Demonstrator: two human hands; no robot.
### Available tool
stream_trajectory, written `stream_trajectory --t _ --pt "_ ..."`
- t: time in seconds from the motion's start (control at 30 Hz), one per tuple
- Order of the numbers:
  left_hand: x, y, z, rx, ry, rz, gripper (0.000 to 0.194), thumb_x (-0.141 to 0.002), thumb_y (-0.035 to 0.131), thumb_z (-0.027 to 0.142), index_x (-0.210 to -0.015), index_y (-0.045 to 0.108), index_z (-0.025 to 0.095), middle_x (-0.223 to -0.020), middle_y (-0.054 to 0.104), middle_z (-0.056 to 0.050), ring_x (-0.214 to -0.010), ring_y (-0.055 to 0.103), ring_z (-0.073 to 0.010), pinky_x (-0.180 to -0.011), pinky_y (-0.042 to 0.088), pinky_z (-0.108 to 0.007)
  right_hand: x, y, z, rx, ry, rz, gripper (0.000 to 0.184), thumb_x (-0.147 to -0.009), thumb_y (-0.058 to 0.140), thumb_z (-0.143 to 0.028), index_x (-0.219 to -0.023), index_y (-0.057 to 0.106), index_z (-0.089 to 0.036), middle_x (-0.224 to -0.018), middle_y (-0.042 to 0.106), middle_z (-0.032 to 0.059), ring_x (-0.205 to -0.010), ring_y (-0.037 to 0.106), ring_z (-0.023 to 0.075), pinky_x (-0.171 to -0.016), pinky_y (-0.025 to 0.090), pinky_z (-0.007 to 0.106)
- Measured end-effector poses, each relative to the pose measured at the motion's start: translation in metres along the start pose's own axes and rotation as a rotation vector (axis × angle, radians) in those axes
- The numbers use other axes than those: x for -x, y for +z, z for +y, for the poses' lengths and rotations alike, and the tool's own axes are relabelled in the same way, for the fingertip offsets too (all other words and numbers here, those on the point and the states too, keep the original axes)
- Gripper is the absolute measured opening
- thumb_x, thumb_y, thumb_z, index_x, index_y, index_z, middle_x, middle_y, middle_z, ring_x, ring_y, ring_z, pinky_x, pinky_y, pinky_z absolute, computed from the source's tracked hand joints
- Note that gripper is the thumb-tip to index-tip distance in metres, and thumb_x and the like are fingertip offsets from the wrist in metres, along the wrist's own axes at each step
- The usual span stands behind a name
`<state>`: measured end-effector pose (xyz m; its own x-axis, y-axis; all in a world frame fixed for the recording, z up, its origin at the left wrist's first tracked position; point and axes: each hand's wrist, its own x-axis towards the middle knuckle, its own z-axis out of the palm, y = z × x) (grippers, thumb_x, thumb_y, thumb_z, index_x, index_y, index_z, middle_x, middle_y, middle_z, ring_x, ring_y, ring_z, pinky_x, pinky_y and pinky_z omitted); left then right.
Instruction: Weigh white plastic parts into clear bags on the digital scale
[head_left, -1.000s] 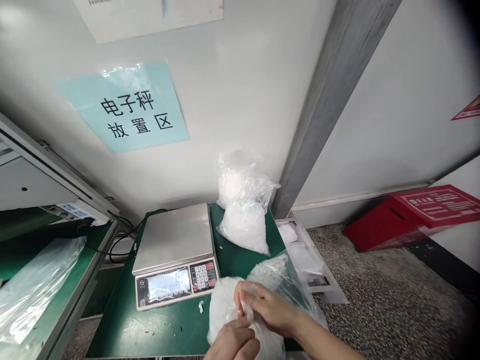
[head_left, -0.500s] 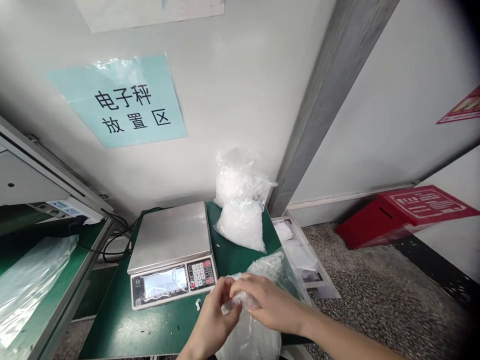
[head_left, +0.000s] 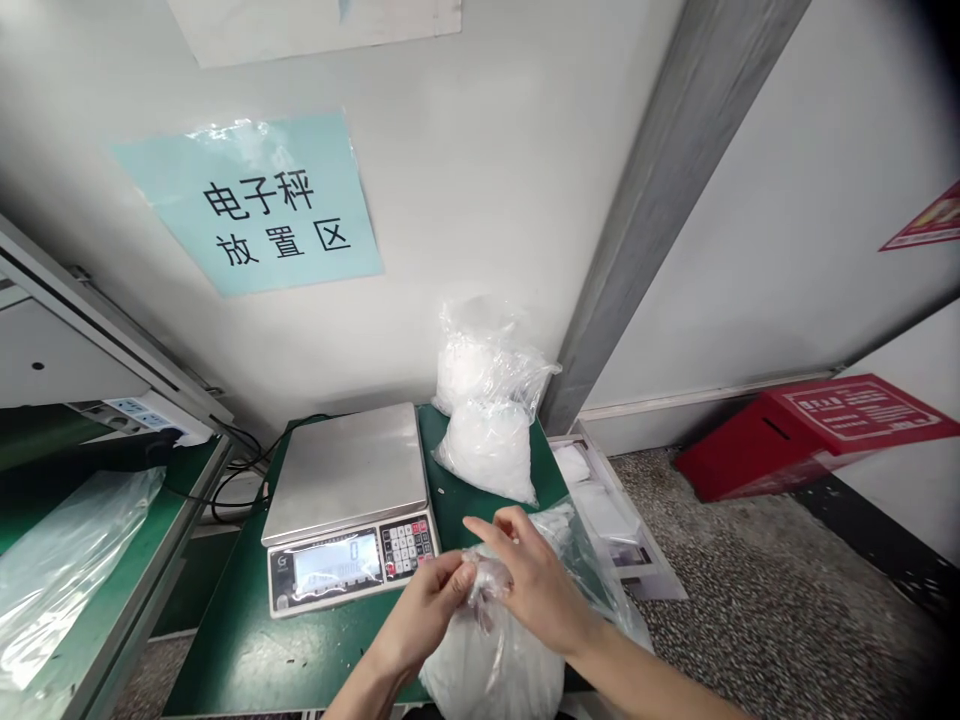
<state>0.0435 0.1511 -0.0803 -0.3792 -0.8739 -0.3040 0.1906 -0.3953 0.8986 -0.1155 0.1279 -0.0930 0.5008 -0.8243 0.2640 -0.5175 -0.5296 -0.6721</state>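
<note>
Bag of white material sits at the near edge of the green counter, just right of the scale. Both hands close on its gathered neck: left hand pinching the twisted plastic, right hand gripping it with forefinger raised, apparently keeping the mouth shut. Beyond the scale's right corner, two more filled bags lean against the wall.

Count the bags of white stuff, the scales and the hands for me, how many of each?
Bags of white stuff: 3, the held bag, the middle bag, the back bag
Scale: 1
Hands: 2, left hand, right hand
Total: 6
</note>
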Motion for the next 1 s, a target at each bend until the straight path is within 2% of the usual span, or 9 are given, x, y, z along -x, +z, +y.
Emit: stream_trajectory --t 0.07,0.17,0.33,0.5,0.63,0.73,0.83,0.9,1.0 --pt "-0.004 0.000 0.004 -0.018 -0.003 0.001 0.028 -0.078 0.053 0.040 -0.081 0.055 0.011 -0.069 0.047 -0.001 -0.062 0.044 -0.0119 -0.059 0.037 -0.024 -0.003 -0.011 -0.001 0.087 -0.053 -0.087 0.068 -0.063 0.043 0.008 -0.123 0.039 -0.025 -0.090 0.036 0.0035 -0.080 0.042 0.0171 -0.068 0.040 0.028" --pt "-0.008 0.000 0.005 -0.115 -0.052 0.053 0.024 -0.073 0.058 0.035 -0.071 0.052 0.011 -0.061 0.043 0.002 -0.056 0.039 -0.0091 -0.054 0.032 -0.021 -0.005 -0.025 0.002 0.289 -0.292 -0.221 0.057 -0.072 0.042 0.003 -0.124 0.040 -0.021 -0.082 0.040 0.0039 -0.070 0.042 0.0164 -0.059 0.039 0.026" --pt "-0.016 0.003 0.000 -0.221 -0.082 0.136 0.017 -0.073 0.046 0.029 -0.069 0.048 0.013 -0.058 0.045 0.001 -0.054 0.041 -0.0110 -0.051 0.031 -0.022 -0.018 -0.037 0.014 0.385 -0.613 -0.336 0.034 -0.092 0.035 -0.017 -0.125 0.038 -0.010 -0.085 0.051 0.0072 -0.070 0.047 0.0166 -0.056 0.040 0.026" --pt "-0.023 -0.008 -0.004 -0.483 -0.004 0.340 0.019 -0.074 0.045 0.031 -0.066 0.052 0.015 -0.062 0.050 -0.001 -0.061 0.043 -0.0146 -0.058 0.030 -0.025 -0.020 -0.046 0.009 0.352 -0.710 -0.297 0.028 -0.092 0.041 -0.025 -0.114 0.047 -0.008 -0.116 0.047 0.0111 -0.095 0.044 0.0219 -0.076 0.039 0.037" --pt "-0.025 -0.026 -0.032 -0.705 0.020 0.549 0.022 -0.076 0.043 0.029 -0.062 0.055 0.017 -0.062 0.054 -0.003 -0.067 0.045 -0.0197 -0.064 0.028 -0.029 0.023 -0.036 0.009 0.109 -0.530 -0.223 0.015 -0.091 0.043 -0.017 -0.102 0.052 -0.011 -0.100 0.057 0.0063 -0.090 0.046 0.0191 -0.076 0.038 0.035" --pt "-0.023 -0.033 -0.052 -0.768 0.004 0.597 0.024 -0.078 0.042 0.029 -0.065 0.059 0.017 -0.059 0.056 -0.004 -0.066 0.048 -0.0219 -0.063 0.030 -0.029 0.063 -0.023 0.015 -0.058 -0.278 -0.152 0.018 -0.091 0.042 -0.017 -0.108 0.049 -0.015 -0.099 0.056 0.0059 -0.084 0.047 0.0167 -0.072 0.041 0.028" --pt "-0.013 -0.035 -0.047 -0.781 0.046 0.611 0.026 -0.082 0.039 0.032 -0.073 0.059 0.018 -0.065 0.058 -0.005 -0.069 0.050 -0.0216 -0.064 0.033 -0.029 0.076 -0.018 0.014 -0.191 -0.069 -0.066 0.020 -0.091 0.041 -0.018 -0.108 0.050 -0.021 -0.102 0.053 0.0039 -0.089 0.049 0.0148 -0.077 0.041 0.024" --pt "-0.002 -0.031 -0.030 -0.776 0.135 0.559 0.025 -0.084 0.039 0.033 -0.076 0.057 0.018 -0.074 0.059 -0.005 -0.074 0.051 -0.0204 -0.068 0.035 -0.028 0.066 -0.019 0.007 -0.274 0.066 -0.060 0.019 -0.091 0.040 -0.020 -0.104 0.054 -0.025 -0.100 0.051 0.0023 -0.089 0.050 0.0138 -0.076 0.041 0.023" --pt "0.014 -0.017 -0.002 -0.748 0.309 0.252 0.021 -0.085 0.042 0.029 -0.076 0.058 0.019 -0.090 0.059 -0.007 -0.092 0.050 -0.0206 -0.080 0.035 -0.028 0.034 -0.020 -0.010 -0.377 0.143 -0.028 0.021 -0.091 0.040 -0.026 -0.091 0.060 -0.023 -0.089 0.049 0.0026 -0.081 0.050 0.0140 -0.069 0.040 0.024"
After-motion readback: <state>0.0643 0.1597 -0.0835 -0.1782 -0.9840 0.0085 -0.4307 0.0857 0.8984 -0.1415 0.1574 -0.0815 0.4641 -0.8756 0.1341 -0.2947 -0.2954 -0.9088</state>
